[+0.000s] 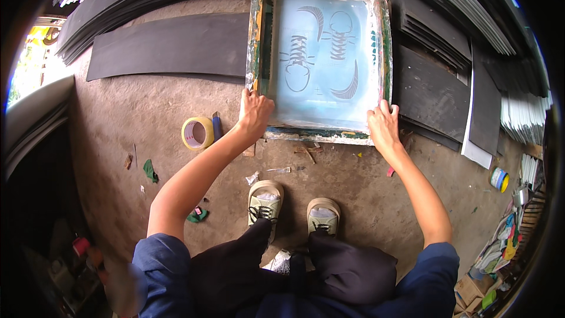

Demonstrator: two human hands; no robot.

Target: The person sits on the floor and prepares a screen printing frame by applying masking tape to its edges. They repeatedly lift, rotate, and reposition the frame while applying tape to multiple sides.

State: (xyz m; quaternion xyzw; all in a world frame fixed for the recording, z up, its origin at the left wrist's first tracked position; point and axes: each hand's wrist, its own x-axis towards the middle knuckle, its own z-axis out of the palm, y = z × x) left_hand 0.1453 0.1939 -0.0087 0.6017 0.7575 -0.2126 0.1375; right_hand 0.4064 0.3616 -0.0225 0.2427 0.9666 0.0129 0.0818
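A screen printing frame [322, 136] with a paint-crusted wooden border lies in front of me. Its pale blue mesh [322, 109] carries shoe-like lace shapes and curved striped shapes. At the frame's near left corner, my left hand [255, 113] has its fingers closed round the wooden edge. Opposite it, my right hand [384, 122] grips the right side near the corner. What lies beneath the frame is hidden. Left of my left forearm, a roll of tape [197, 133] and a blue cutter knife [217, 126] lie side by side on the floor.
Long black sheets [170, 47] lie to the left, with taller stacks behind. More black sheets [432, 91] are piled at the right. A small tin [499, 179] with a yellow end sits farther right. Green scraps [150, 170] and other litter dot the floor near my shoes [323, 215].
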